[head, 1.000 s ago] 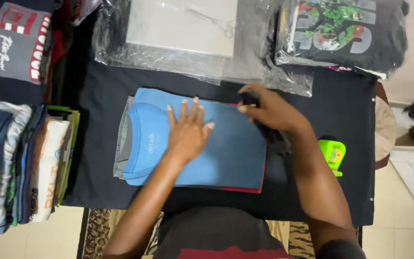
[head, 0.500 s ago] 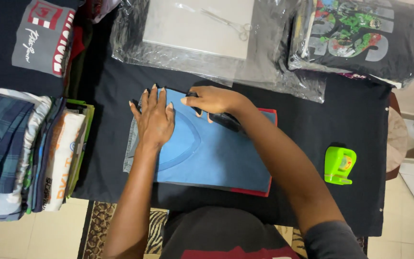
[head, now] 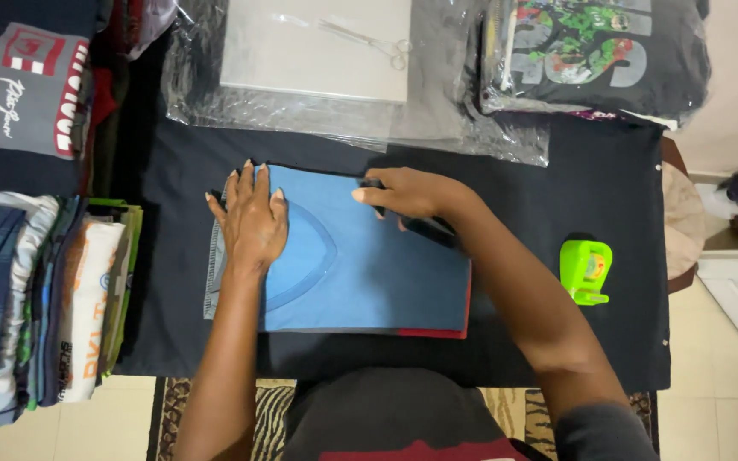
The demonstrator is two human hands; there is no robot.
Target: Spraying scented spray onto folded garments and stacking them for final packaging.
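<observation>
Folded light-blue cotton T-shirt lies centred on black cloth-covered table, red board edge showing beneath. Left hand pressed flat, fingers spread, on collar end. Right hand closed round dark handheld tool at shirt's top edge. Fabric prob. soft, light, slippy when stacked; best gripped at folded edges w/ both hands.

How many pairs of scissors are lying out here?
1. The scissors lie on the pale flat sheet under clear plastic, beyond the blue shirt that both hands press. Others could be hidden beneath the clothing piles.
</observation>
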